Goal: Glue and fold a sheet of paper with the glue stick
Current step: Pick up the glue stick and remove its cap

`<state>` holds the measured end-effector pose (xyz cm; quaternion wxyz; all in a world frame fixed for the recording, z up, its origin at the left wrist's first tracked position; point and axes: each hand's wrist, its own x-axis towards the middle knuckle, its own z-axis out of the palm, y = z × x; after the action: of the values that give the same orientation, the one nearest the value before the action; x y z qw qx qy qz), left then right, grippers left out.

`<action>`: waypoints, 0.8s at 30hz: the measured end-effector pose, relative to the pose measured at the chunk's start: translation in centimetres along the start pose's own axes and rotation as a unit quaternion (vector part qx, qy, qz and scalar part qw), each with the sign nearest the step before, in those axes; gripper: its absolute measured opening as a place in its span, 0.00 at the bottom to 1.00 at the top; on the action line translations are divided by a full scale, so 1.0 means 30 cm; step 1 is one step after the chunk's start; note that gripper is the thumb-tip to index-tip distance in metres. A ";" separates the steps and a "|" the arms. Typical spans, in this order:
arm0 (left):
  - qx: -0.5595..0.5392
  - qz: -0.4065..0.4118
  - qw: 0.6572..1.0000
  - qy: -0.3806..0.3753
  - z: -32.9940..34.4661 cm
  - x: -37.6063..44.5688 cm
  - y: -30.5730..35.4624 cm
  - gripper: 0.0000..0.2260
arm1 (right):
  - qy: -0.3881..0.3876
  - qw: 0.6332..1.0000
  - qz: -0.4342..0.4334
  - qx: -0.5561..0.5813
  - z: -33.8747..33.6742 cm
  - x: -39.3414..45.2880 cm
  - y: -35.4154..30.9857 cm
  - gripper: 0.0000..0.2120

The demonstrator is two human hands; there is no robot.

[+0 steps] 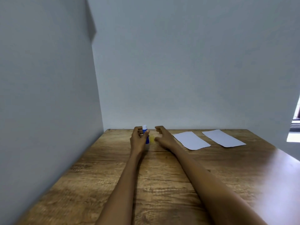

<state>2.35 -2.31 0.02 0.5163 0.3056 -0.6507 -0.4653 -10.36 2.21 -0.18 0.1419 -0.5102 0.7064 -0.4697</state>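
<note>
The wooden worktop (162, 184) carries two forearms reaching far, where the left hand (138, 138) grips the blue glue stick (146, 135) upright, seemingly for uncapping, the right hand (164, 135) loosely curled, holding nothing, beside a blurred yellow cap (152, 139), paper sheets (191, 140) waiting right.

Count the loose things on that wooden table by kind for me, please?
Paper sheets: 2, nearer sheet and farther sheet
Glue stick: 1, held in the left hand
Yellow cap: 1, blurry
Total: 4
</note>
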 end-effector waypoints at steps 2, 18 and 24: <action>-0.052 -0.008 0.999 0.005 0.013 -0.002 0.016 0.10 | 0.051 0.996 0.008 0.074 -0.024 -0.033 -0.008 0.18; -0.219 -0.003 0.975 0.024 0.092 -0.084 0.151 0.13 | -0.050 0.844 0.020 0.534 -0.016 -0.190 -0.058 0.09; -0.165 0.058 0.984 -0.044 0.118 -0.112 0.189 0.11 | -0.045 0.844 0.066 0.531 -0.051 -0.195 -0.081 0.20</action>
<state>0.37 3.83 3.81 0.5566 0.1569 -0.6036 -0.5489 -7.41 7.90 0.95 0.4535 -0.3291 0.3740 -0.7391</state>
